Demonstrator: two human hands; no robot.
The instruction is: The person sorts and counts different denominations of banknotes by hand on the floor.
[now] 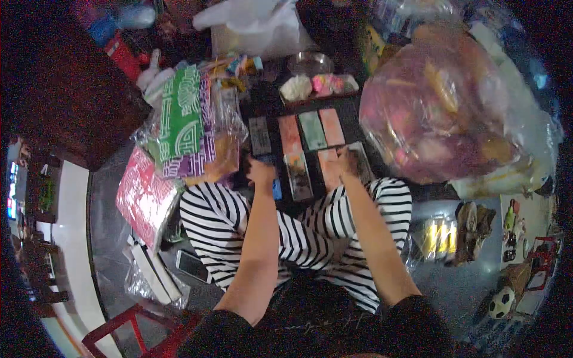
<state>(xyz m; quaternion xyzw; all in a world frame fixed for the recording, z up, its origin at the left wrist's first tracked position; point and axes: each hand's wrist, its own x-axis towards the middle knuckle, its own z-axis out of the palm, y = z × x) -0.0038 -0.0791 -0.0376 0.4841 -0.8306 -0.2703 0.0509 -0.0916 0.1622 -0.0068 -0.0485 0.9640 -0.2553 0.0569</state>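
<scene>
Several flat rectangular packs lie in two rows before my crossed legs. My left hand (pixel 261 173) is over a blue pack (pixel 276 188) at the left of the near row; its fingers are blurred. My right hand (pixel 346 164) touches or hovers over an orange pack (pixel 328 170), its fingers too unclear to read. Between the hands lies a dark-and-orange pack (pixel 298 177). Behind are a grey pack (pixel 260 135), an orange-red pack (pixel 290 135), a green pack (pixel 312 130) and a pink-orange pack (pixel 332 126).
A tray (pixel 319 100) holds white and pink bundles at the back. A large pink plastic bag (pixel 436 113) stands right, a green-and-purple patterned bag (pixel 185 122) left. A pink package (pixel 146 194) and a phone (pixel 193 265) lie at the left.
</scene>
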